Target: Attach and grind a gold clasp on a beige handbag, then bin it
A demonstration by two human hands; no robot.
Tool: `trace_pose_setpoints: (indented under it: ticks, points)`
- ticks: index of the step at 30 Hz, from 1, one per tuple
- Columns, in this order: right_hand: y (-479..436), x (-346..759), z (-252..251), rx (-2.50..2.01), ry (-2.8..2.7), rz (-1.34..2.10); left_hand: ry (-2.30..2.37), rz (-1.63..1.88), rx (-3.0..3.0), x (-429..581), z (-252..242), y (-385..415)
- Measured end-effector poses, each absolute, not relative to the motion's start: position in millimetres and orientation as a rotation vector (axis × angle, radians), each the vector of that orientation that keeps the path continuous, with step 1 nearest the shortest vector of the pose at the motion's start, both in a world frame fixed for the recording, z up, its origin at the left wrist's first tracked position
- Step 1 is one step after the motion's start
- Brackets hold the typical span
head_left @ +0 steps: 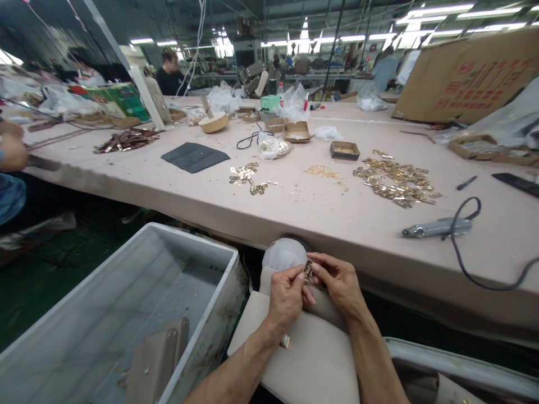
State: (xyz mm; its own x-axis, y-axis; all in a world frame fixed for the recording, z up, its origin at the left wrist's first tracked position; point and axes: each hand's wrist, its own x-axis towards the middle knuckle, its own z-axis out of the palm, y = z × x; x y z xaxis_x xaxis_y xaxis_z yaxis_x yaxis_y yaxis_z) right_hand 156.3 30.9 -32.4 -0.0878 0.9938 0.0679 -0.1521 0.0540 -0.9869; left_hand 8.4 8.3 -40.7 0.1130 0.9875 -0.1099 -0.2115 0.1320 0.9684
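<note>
My left hand (287,294) and my right hand (339,282) meet just below the near edge of the table. Both pinch a small gold metal buckle (309,271) between thumb and fingers. The buckle sits on a beige leather bag (311,353) that rests in my lap, its rounded top end (284,253) pointing at the table. A second small gold fitting (285,340) shows on the bag beside my left wrist.
The pink table (295,207) holds gold hardware in a pile (396,179), small clips (246,177), an electric screwdriver (438,227) with cord, and a dark panel (194,156). A grey bin (126,314) at my left holds a beige piece (158,356). Another person's arm (12,151) is far left.
</note>
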Motion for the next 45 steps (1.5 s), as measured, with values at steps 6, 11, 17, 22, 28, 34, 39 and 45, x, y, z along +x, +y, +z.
trace_pose_setpoints:
  ticks: [6, 11, 17, 22, 28, 34, 39, 45]
  points:
    - [36.7, 164.8, -39.4, -0.822, -1.101, 1.611, 0.969, 1.153, 1.014, 4.1, -36.0, 6.0]
    - [35.9, 160.7, -41.0, -0.809, -1.077, 1.621, 0.953, 1.170, 1.003, 3.3, -31.9, 5.5]
    - [35.2, 159.3, -38.0, -0.813, -1.067, 1.631, 0.958, 1.176, 1.004, 3.5, -31.8, 4.8]
    - [36.0, 160.8, -41.7, -0.858, -1.093, 1.627, 0.944, 1.181, 1.011, 3.9, -28.4, 3.9]
    - [37.8, 162.4, -49.0, -0.820, -1.124, 1.593, 0.965, 1.175, 1.010, 5.9, -35.4, 5.9]
    - [36.4, 157.6, -45.7, -0.935, -1.193, 1.449, 1.016, 1.198, 0.985, 9.0, -38.7, 8.1]
    - [33.2, 151.3, -42.6, -1.061, -1.295, 1.214, 1.078, 1.190, 1.047, 10.7, -37.2, 2.9]
    - [32.6, 152.0, -46.8, -1.112, -1.404, 0.999, 1.243, 1.213, 1.369, 14.8, -31.0, -8.1]
